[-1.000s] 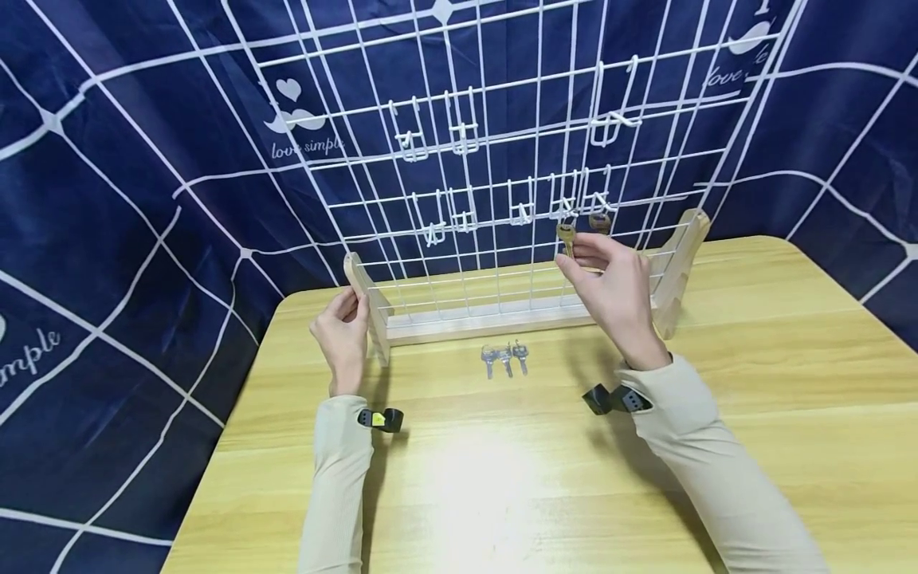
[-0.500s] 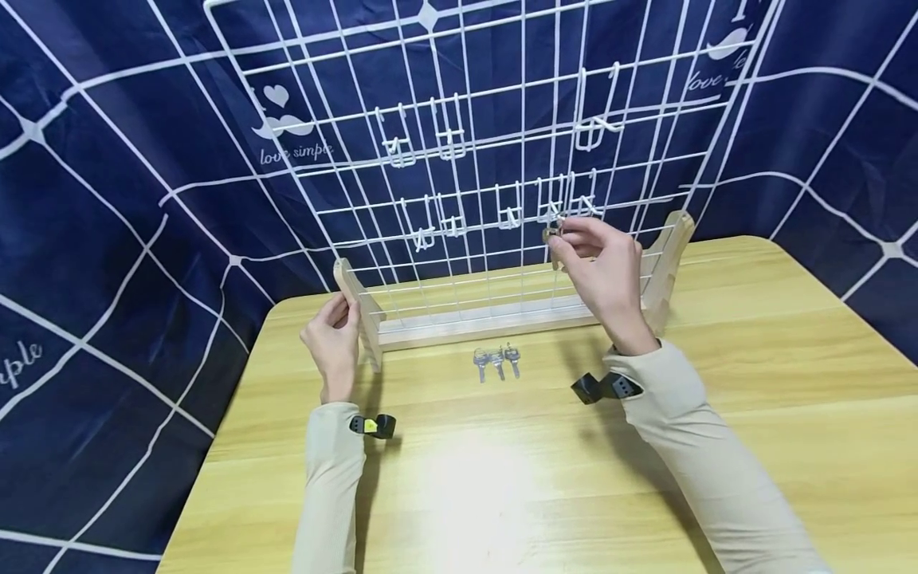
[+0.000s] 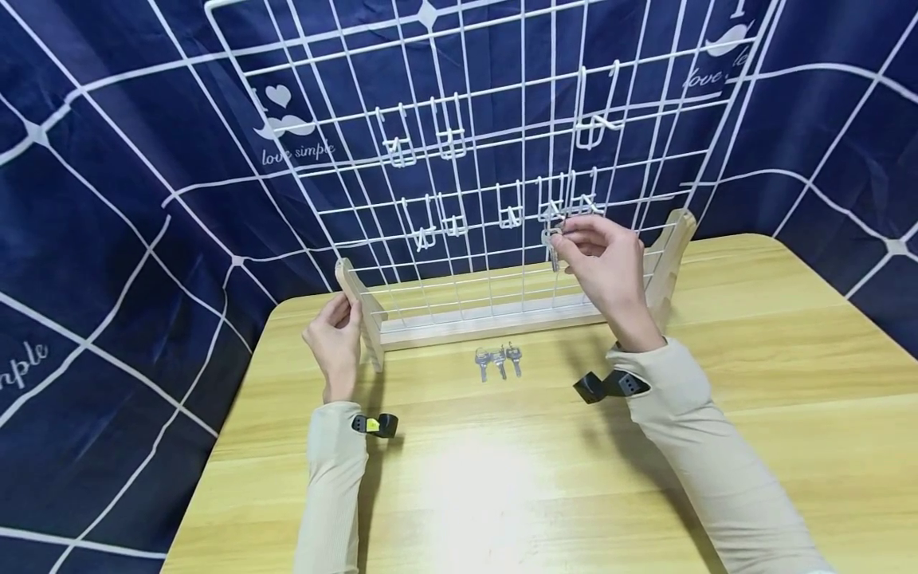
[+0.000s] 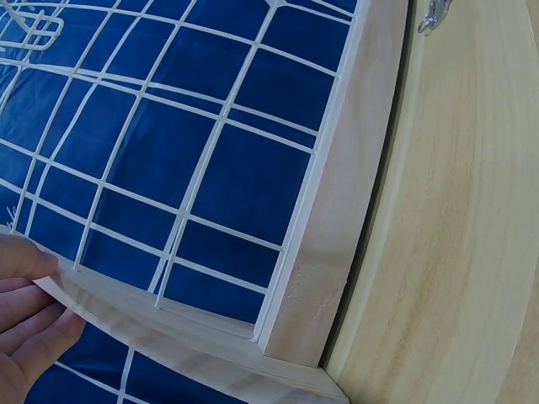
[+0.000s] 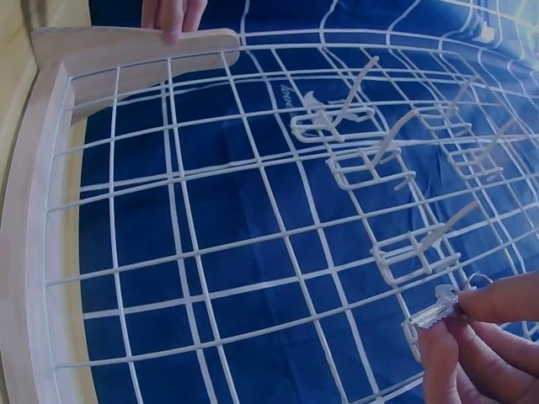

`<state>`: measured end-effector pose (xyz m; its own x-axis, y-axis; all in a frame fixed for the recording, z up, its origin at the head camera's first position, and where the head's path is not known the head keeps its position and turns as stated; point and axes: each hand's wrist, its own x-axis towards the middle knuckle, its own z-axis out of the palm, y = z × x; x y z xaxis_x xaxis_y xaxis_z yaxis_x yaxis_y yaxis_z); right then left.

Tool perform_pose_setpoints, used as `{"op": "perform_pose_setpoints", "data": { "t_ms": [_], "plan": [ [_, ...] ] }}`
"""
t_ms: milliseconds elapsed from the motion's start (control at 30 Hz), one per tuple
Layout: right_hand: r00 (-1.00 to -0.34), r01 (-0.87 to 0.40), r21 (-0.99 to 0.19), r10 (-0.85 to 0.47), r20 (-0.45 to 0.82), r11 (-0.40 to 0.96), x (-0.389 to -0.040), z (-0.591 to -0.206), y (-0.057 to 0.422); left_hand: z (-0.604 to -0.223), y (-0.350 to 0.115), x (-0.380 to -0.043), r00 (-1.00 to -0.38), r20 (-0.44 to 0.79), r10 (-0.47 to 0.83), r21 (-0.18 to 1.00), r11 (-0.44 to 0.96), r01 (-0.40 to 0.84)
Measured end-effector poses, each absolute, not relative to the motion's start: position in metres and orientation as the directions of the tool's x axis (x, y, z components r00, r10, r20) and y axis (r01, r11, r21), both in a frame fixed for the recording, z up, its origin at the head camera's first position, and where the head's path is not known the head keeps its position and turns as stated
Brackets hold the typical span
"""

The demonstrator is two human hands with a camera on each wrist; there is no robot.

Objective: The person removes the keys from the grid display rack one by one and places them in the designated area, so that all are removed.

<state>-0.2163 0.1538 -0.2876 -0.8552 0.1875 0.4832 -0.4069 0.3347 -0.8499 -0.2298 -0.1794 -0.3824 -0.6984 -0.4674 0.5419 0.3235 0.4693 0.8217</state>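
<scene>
My right hand (image 3: 606, 267) pinches a metal key (image 5: 438, 307) between thumb and fingers, just below a white hook on the wire grid. A small ring (image 5: 480, 280) shows at the key's head; in the head view the blade points down. Whether the ring touches the hook cannot be told. My left hand (image 3: 335, 339) grips the wooden side support (image 4: 143, 337) at the grid's left end, thumb on one face and fingers on the other. Several silver keys (image 3: 498, 361) lie on the table in front of the stand.
The white wire grid (image 3: 523, 143) stands upright in a wooden base (image 3: 495, 323) on the table (image 3: 459, 446). White hooks such as this large one (image 3: 598, 127) hang on it in two rows. A second wooden support (image 3: 670, 259) holds the right end. Dark blue cloth (image 3: 107, 223) hangs behind.
The key in my right hand has turned and sits closer under the hook than a second ago. A brownish key seen beside the fingers then is now hidden. My left hand stays on the support.
</scene>
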Motion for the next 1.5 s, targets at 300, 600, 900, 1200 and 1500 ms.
{"op": "perform_pose_setpoints", "data": {
  "t_ms": [300, 600, 900, 1200, 1500],
  "plan": [
    [-0.851, -0.452, -0.868, 0.193, 0.489, 0.204, -0.21, -0.284, 0.154, -0.383, -0.179, -0.231, -0.687, 0.55, -0.476, 0.816, 0.482, 0.32],
    [-0.834, -0.454, -0.851, 0.211, 0.51, 0.262, -0.201, -0.282, 0.159, -0.381, -0.177, -0.233, -0.695, 0.551, -0.462, 0.813, 0.487, 0.32],
    [-0.859, -0.406, -0.843, 0.168, 0.484, 0.353, -0.198, -0.303, 0.164, -0.382, -0.177, -0.233, -0.701, 0.538, -0.468, 0.821, 0.48, 0.31],
    [-0.885, -0.347, -0.838, 0.149, 0.442, 0.42, -0.199, -0.321, 0.163, -0.383, -0.177, -0.23, -0.713, 0.52, -0.47, 0.827, 0.485, 0.284],
    [-0.938, -0.258, -0.852, 0.094, 0.334, 0.455, -0.199, -0.355, 0.153, -0.382, -0.179, -0.23, -0.705, 0.527, -0.474, 0.823, 0.492, 0.284]
  ]
}}
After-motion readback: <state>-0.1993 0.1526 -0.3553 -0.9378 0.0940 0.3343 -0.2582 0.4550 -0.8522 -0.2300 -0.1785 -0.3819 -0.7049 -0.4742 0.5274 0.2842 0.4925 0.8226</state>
